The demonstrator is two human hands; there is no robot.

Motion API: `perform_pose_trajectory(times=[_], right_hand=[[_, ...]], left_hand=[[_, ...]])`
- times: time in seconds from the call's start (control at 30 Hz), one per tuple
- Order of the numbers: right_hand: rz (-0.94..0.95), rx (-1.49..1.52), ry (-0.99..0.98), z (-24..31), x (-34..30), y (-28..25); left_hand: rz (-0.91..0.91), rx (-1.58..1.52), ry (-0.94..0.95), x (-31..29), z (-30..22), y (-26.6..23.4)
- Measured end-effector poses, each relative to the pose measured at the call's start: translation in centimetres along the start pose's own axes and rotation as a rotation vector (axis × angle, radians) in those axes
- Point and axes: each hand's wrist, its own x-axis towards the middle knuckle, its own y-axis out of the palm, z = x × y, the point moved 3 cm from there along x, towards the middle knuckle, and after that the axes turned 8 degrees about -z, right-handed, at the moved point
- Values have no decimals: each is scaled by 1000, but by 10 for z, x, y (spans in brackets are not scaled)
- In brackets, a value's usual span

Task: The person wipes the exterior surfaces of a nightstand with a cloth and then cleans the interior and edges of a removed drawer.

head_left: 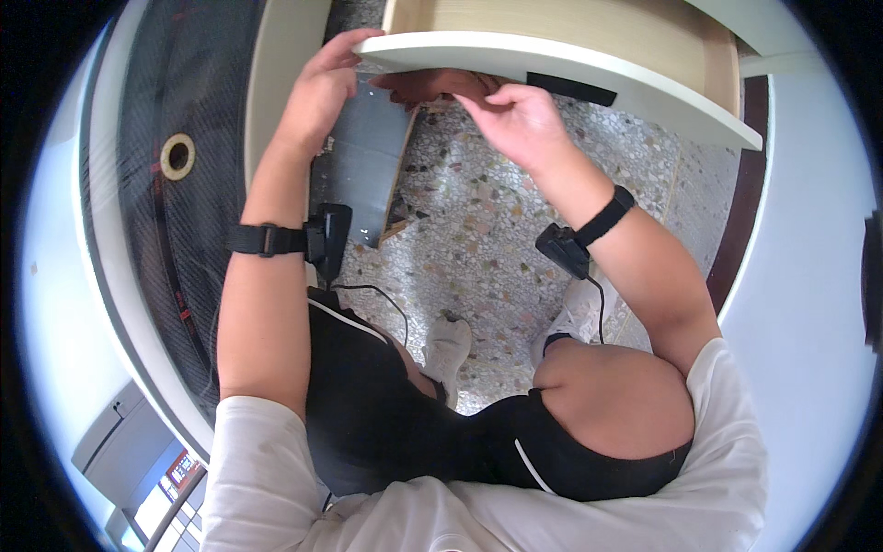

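A pulled-out drawer [497, 53] with a pale wooden inside and a white front spans the far side. My left hand [322, 99] holds the left end of its front, fingers bent over the edge. Just under the front is a reddish-brown cloth [432, 85], crumpled and partly hidden by the drawer. My right hand [524, 127] pinches the right end of this cloth between thumb and fingers, close against the drawer front. A black strip [570, 89] runs along the front, right of my right hand.
A grey board [361, 166] with rough broken edges lies on the speckled floor [487, 221] below my left hand. On the left is a dark mesh-covered surface [198, 230] with a round hole. A white panel [819, 230] stands at right. My knees and shoes are below.
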Motion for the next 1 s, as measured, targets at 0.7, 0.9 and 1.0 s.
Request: perform_pose_trajectory(times=[0.7, 0.9, 1.0], right_hand=[[-192, -317, -270, 109, -85, -44], [-223, -538, -146, 76, -30, -52], [-212, -643, -196, 53, -15, -40]], left_hand=[[-169, 403, 29, 16, 3, 11], [-184, 375, 14, 16, 4, 14], [-233, 417, 106, 16, 5, 17]])
